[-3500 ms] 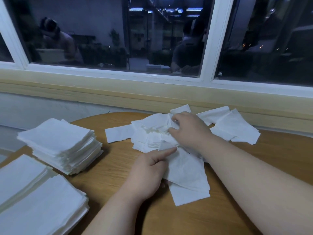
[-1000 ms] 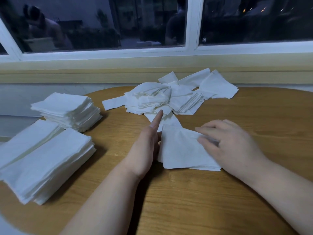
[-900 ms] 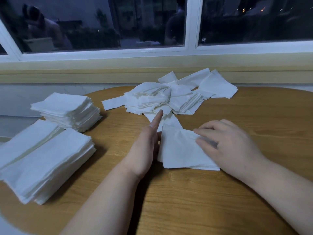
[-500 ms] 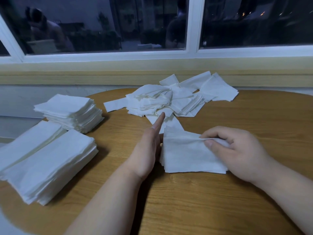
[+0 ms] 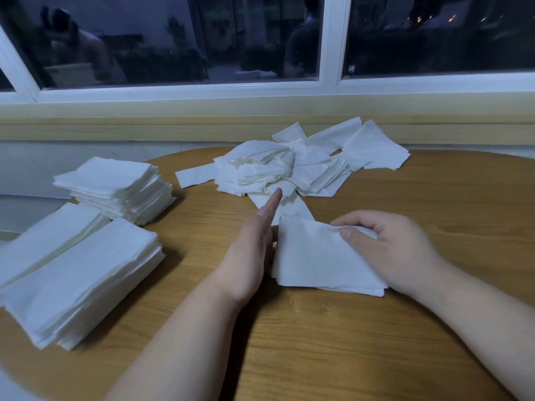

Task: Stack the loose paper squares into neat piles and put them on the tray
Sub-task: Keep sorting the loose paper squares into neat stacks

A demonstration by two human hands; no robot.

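window: dark glass is set in a white frame across the back; dim reflections of figures and a few small lights are seen in it.
ledge: a pale yellow wooden strip is run under the window, with a light wall below it.
table: a round-edged wooden top with visible grain is set near the wall; all the paper is laid on it.
near stacks: two tall piles of white squares are set side by side, touching, at the left edge.
far stack: a third tall pile is placed just behind them, its layers slightly fanned.
loose heap: unsorted squares are scattered and overlapped at the back of the table, close under the ledge.
small pile: a thin, roughly squared pile is laid flat in the middle, between both hands, just in front of the loose heap.
right hand: the small pile's far right corner is pinched between thumb and curled fingers.
left hand: fingers are held straight and pressed together, the hand is stood on edge against the small pile's left side, and the loose heap is reached by the fingertip.
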